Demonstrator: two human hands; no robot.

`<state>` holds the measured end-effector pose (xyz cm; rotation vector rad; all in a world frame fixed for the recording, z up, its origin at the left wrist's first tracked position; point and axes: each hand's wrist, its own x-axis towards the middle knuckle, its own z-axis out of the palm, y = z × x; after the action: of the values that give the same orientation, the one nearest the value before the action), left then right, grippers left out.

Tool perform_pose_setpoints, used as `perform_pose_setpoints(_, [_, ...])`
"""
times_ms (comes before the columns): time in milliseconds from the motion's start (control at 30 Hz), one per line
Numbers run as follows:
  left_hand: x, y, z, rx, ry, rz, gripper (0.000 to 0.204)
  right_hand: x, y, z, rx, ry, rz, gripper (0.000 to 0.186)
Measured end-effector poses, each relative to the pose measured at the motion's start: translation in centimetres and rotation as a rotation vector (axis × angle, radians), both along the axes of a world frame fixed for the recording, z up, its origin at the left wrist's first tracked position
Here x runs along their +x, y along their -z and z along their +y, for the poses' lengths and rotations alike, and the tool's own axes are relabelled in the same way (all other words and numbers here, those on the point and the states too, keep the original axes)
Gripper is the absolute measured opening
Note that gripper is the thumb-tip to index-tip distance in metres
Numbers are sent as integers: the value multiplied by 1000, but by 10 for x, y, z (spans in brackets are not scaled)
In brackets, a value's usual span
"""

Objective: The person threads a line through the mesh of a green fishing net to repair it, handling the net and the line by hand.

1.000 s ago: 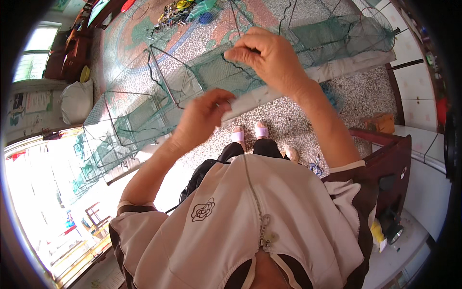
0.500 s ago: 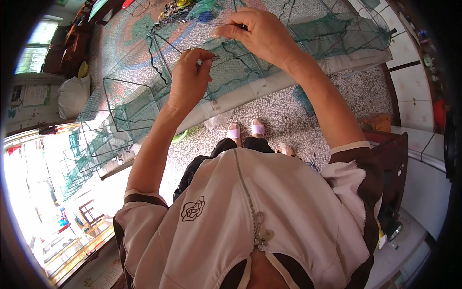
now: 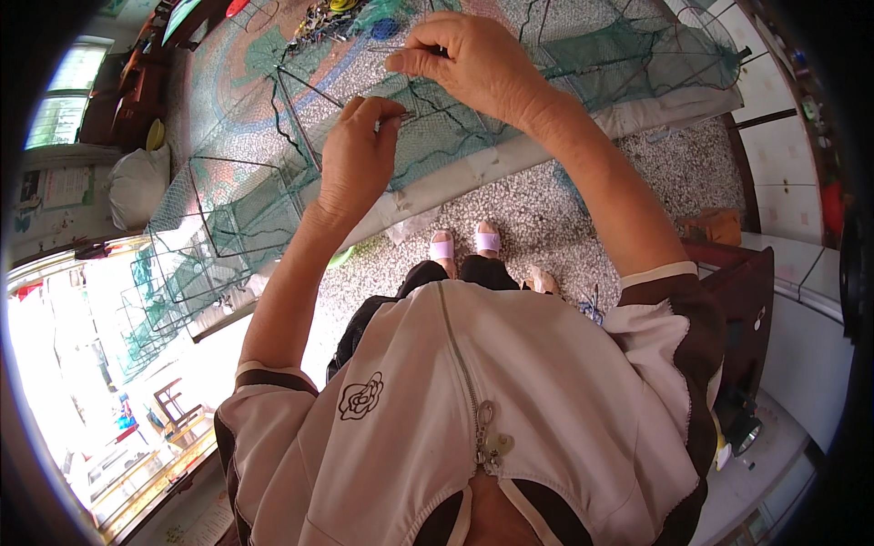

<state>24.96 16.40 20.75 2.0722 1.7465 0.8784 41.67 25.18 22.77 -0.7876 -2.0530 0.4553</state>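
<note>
A long green mesh net (image 3: 455, 135) with dark rod frames stretches from left to right in front of me, over a pale strip. Above its middle, my left hand (image 3: 357, 164) is closed in a pinch, with a small, thin thing showing at the fingertips. Higher and to the right, my right hand (image 3: 478, 73) is also pinched shut, its thumb and forefinger pointing left. A fine, thread-like line shows by its thumb. What exactly either hand holds is too small to name. Both hands are apart from each other.
Beyond the net lies a pile of loose small pieces (image 3: 319, 25) beside a blue bundle (image 3: 385, 29). A stuffed white sack (image 3: 139, 188) stands at the left, near a bright opening. At the right are a dark red wooden piece (image 3: 746, 309) and white cabinets (image 3: 774, 150).
My right hand has shifted a little to the left, nearer above my left hand. The left hand has barely moved. Part of the net's frame has shifted slightly left.
</note>
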Motion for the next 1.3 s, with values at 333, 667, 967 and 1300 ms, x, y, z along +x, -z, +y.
perform_pose_setpoints(333, [3,-1,-1,-16,3,12,12,6,-3,0,-33,-31,-27,33])
perform_pose_setpoints(667, [-1,0,0,-8,-20,13,11,12,5,3,-19,-21,-29,26])
perform_pose_setpoints(967, [4,-1,-1,-30,-13,16,11,11,-1,2,-106,-26,-41,37])
perform_pose_setpoints(1300, [4,-2,-2,-29,-12,24,11,0,-3,1,-143,-49,-62,35])
